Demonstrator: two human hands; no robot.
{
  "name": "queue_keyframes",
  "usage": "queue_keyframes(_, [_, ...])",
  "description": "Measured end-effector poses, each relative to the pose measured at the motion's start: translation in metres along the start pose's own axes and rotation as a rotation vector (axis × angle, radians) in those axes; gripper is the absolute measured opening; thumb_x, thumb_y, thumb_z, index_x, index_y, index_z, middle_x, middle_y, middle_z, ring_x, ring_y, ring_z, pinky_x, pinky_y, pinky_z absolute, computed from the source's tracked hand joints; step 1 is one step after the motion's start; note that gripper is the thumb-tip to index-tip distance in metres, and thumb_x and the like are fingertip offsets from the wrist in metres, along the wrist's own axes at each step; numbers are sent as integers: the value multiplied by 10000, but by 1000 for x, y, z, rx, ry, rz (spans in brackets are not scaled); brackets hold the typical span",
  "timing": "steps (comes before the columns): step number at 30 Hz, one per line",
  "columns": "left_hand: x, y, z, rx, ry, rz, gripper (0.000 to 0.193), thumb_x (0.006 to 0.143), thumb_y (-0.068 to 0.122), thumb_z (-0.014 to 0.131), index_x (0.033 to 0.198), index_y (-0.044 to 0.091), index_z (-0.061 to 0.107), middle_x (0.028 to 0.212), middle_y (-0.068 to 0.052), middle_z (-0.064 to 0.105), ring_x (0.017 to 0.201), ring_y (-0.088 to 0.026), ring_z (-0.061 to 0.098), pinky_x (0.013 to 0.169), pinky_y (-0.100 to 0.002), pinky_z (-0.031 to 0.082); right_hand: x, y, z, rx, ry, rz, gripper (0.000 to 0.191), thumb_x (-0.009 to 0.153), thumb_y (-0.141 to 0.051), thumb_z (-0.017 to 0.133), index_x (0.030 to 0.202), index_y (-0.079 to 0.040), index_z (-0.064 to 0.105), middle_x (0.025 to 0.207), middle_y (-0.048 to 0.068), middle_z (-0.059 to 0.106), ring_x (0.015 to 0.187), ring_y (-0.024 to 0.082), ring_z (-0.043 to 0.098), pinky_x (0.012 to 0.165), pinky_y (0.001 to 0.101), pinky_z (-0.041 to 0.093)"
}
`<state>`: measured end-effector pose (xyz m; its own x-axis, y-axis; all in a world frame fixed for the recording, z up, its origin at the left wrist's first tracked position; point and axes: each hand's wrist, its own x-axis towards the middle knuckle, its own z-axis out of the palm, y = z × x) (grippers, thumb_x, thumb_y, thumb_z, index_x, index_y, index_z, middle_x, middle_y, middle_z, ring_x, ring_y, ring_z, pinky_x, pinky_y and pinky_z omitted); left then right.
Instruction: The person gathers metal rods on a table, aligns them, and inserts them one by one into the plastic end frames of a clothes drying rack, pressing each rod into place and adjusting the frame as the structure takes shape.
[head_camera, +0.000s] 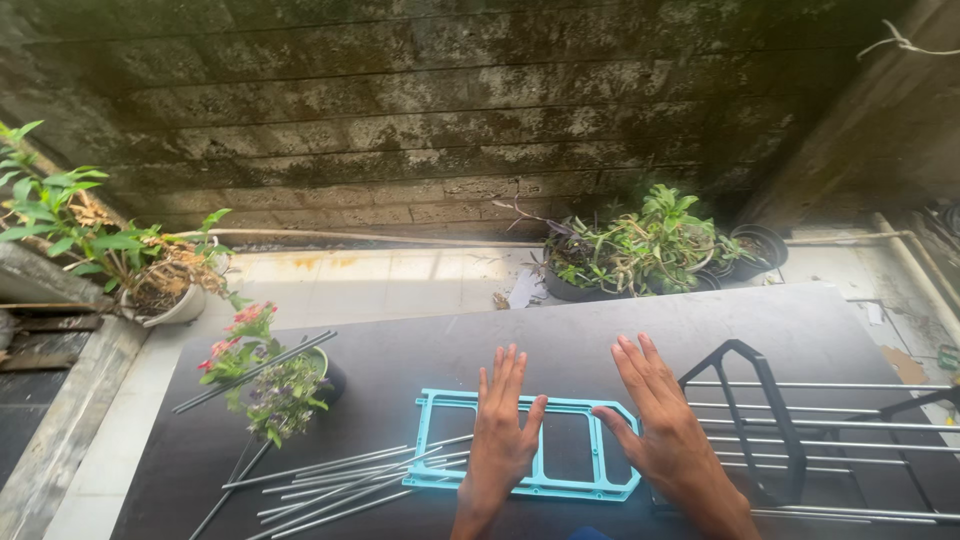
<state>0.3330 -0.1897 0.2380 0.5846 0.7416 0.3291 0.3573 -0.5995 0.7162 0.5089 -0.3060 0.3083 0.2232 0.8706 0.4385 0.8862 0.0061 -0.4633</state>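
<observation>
- Left hand (500, 430) lies flat, fingers spread, on the light-blue rectangular plastic frame (560, 489); grips nothing.
- Right hand (655, 425) is open over the frame's right end; contact unclear.
- Frame lies near the front edge of the dark flat surface (600, 330).
- Risk: a push could roll the loose thin grey metal rods (340, 478) off the surface.
- Risk: the small potted flowering plant (275, 385) could be knocked.

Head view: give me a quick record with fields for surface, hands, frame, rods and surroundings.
surface: dark board
left hand: flat, fingers spread, on the light blue plastic frame
right hand: open, at the frame's right end
rods: loose metal rods left of the frame
black frame: right, with rods through it
surroundings: potted plants, mossy brick wall
</observation>
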Motion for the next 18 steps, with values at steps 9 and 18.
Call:
queue_keyframes(9, [21, 38, 34, -68, -97, 136, 611, 986, 174, 633, 1509, -50, 409, 1606, -245, 388, 1546, -386, 270, 1236, -557, 169, -22, 23, -41, -22, 90, 57, 758, 800, -222, 771, 1452, 13, 466, 1515, 201, 484, 1477, 386, 360, 1131, 469, 375])
queue_keyframes(18, [43, 75, 77, -109, -101, 220, 612, 990, 190, 617, 1512, -51, 406, 1603, -250, 396, 1545, -388, 279, 1239, -554, 176, -32, 50, -90, -23, 111, 88, 685, 838, -218, 755, 1434, -2, 498, 1495, 196, 524, 1478, 370, 383, 1133, 453, 390])
